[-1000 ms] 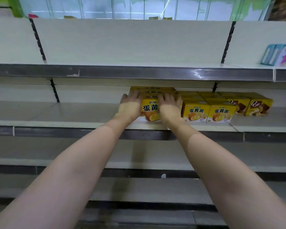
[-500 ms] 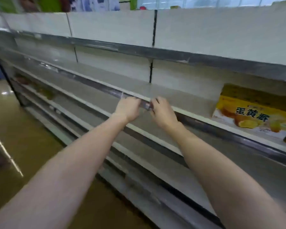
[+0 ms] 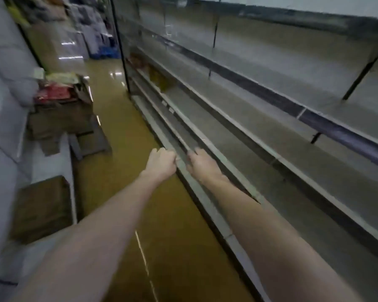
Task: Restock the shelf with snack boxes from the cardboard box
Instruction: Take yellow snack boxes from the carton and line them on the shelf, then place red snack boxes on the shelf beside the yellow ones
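The view is blurred. An open cardboard box stands at the left of the aisle, with red packs and a yellowish pack showing at its top. My left hand and my right hand hang side by side in mid-air over the floor, close to the front edge of the low shelves. Both have loosely curled fingers and hold nothing. The yellow snack boxes on the shelf are out of view.
A long run of grey shelves fills the right side, with a few yellow and orange goods far down it. A brown carton sits low on the left. Flat cardboard lies on the yellowish floor by the box.
My hands let go of the yellow snack box on the shelf and drew back. The view swung left along the shelf, bringing the aisle and cardboard box into sight.
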Action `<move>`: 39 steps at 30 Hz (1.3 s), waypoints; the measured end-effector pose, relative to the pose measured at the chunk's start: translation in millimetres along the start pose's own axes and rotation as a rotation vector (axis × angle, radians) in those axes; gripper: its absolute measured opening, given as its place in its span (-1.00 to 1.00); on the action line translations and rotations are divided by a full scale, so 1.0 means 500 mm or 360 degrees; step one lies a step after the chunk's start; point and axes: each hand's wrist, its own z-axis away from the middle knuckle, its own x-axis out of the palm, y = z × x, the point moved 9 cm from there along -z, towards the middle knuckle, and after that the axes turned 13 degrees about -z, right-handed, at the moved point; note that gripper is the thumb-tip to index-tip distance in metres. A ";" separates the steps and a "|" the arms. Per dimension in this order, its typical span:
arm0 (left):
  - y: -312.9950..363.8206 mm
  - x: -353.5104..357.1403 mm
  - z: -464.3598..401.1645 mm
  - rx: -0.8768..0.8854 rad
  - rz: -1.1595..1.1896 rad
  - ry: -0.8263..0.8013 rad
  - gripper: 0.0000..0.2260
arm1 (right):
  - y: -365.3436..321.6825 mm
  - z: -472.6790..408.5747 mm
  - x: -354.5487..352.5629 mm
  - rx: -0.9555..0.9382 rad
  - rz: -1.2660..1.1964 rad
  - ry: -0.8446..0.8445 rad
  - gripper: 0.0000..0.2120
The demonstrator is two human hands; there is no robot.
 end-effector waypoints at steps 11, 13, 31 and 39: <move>-0.474 0.272 0.068 -0.0342 -0.0017 -0.0226 -0.83 | -0.258 -0.254 0.376 -0.0052 -0.0228 -0.0290 -0.83; -0.524 0.308 0.062 -0.0400 -0.0005 -0.0251 -0.84 | -0.291 -0.295 0.425 -0.0117 -0.0199 -0.0347 -0.80; -1.072 0.611 -0.302 -0.0816 0.0011 -0.0513 -0.70 | -0.483 -1.008 0.785 -0.0515 -0.0341 -0.0567 -0.70; -1.334 0.647 -0.511 -0.1037 0.0087 -0.0412 -0.70 | -0.540 -1.343 0.855 -0.0639 -0.0245 -0.0594 -0.68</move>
